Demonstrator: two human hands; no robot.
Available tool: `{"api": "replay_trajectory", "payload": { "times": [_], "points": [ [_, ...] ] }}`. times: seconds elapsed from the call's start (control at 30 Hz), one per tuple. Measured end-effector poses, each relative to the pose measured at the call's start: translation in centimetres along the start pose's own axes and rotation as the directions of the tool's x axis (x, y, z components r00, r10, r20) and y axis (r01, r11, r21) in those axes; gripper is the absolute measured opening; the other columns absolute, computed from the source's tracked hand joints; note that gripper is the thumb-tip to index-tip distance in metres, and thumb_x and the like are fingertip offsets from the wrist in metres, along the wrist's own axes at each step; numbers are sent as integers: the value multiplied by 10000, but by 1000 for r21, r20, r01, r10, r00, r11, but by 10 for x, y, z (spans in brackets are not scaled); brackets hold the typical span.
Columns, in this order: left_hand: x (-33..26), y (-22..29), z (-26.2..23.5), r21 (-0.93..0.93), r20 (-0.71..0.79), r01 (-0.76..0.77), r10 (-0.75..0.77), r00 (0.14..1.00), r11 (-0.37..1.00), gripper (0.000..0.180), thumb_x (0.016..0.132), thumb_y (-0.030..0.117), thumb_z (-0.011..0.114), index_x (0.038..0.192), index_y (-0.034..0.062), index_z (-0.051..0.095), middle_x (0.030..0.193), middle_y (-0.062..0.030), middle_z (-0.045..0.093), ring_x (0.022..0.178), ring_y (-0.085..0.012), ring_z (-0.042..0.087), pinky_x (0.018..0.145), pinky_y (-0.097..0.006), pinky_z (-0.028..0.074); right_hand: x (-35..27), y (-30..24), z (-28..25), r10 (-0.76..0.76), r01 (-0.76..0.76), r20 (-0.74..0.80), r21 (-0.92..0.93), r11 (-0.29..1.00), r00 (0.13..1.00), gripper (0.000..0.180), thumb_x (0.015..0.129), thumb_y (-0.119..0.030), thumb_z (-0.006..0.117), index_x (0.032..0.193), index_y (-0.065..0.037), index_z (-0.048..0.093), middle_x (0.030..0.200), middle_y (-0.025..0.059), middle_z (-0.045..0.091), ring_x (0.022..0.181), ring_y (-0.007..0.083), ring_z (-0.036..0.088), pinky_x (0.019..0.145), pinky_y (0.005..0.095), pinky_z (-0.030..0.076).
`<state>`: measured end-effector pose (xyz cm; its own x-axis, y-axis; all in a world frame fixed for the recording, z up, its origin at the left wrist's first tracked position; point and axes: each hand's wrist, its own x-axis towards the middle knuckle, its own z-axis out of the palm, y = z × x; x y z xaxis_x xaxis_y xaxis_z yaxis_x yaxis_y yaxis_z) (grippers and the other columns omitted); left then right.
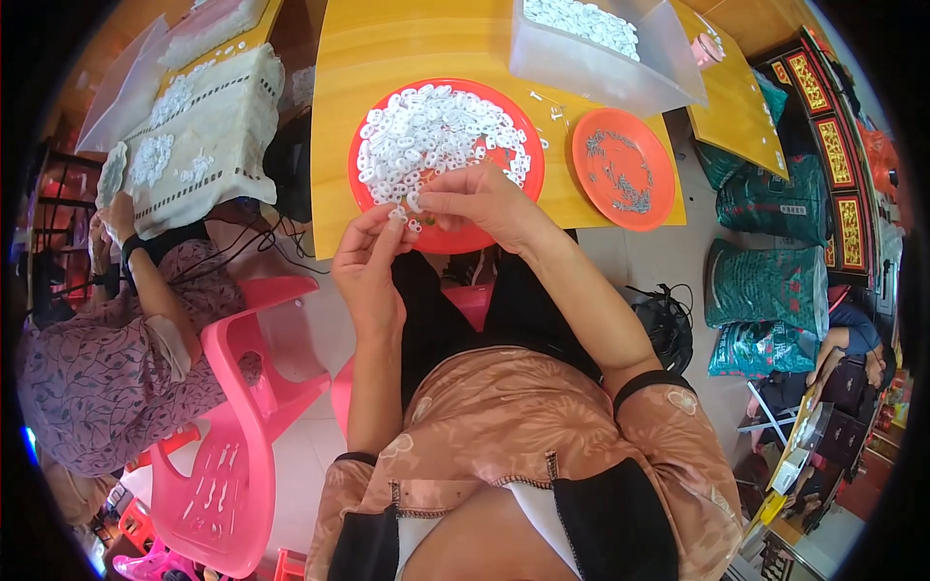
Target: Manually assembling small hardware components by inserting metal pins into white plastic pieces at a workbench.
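Room: pale tiled floor (300,455), crowded; dark carved cabinet (833,145) with gilt panels at far right.
Worktop (387,48): yellow wood, far centre, near edge just above the hands.
Second worktop (208,126): far left, covered with a white perforated cloth, strewn with small white pieces; another person (107,358) in patterned purple seated beside it.
Pink plastic chair (237,407): near left, on the floor.
Green sacks (765,286): stacked at right, on the floor.
Clear plastic box (605,48): far centre-right on the yellow worktop, holding white pieces.
Large red plate (465,237): at the worktop's near edge, heaped with small white plastic rings (436,131).
Small orange plate (623,169): just right of the red plate, carrying thin metal bits.
Left hand (368,266): grip pressed together, fingertips pinching one white ring at the red plate's near rim.
Right hand (480,198): grip pressed together, pinching a white ring, touching the left fingertips.
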<state>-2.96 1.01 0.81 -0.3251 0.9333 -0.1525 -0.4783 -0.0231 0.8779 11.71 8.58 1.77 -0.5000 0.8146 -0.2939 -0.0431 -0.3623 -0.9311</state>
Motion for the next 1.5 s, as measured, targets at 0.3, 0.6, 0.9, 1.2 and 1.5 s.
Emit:
{"api": "replay_trajectory", "payload": {
  "times": [0.3,0.6,0.9,1.2,1.5],
  "points": [
    [-5,1,7,73,-19,-31,32,999,997,163,825,1,610,985,-25,604,817,-63,645,702,-96,602,642,-190,453,-8,1,-2,-1,-7,60,141,990,998,180,816,-187,660,840,-10,678,618,12,579,557,68,507,531,202,392],
    [-9,0,16,228,13,-135,135,991,964,147,833,-3,606,978,-24,608,825,-67,651,707,-88,613,640,-187,482,-20,0,0,-168,163,-55,-89,983,984,201,815,-184,661,852,13,670,644,16,605,577,64,524,529,212,401],
    [-17,8,26,246,108,-184,161,981,952,130,828,-14,611,956,-31,611,839,-80,659,672,-102,622,623,-198,501,-39,-25,-11,-217,212,11,-261,942,976,162,839,-129,634,889,23,658,746,4,620,692,44,551,601,199,447],
    [-8,0,14,132,283,-57,17,959,990,215,837,31,601,1045,-23,609,1012,-101,614,906,-147,575,820,-272,445,-50,-34,-21,-149,166,116,-153,974,982,165,826,-179,650,844,-16,667,629,-30,545,559,26,454,507,188,365],
    [-3,-9,22,138,476,-184,98,874,973,270,881,125,548,1106,-16,598,1156,-142,557,1096,-228,511,967,-351,369,-50,-28,-28,-145,158,196,-48,986,970,165,824,-171,651,822,-6,662,578,-28,519,536,28,463,470,190,352]
  ]
}}
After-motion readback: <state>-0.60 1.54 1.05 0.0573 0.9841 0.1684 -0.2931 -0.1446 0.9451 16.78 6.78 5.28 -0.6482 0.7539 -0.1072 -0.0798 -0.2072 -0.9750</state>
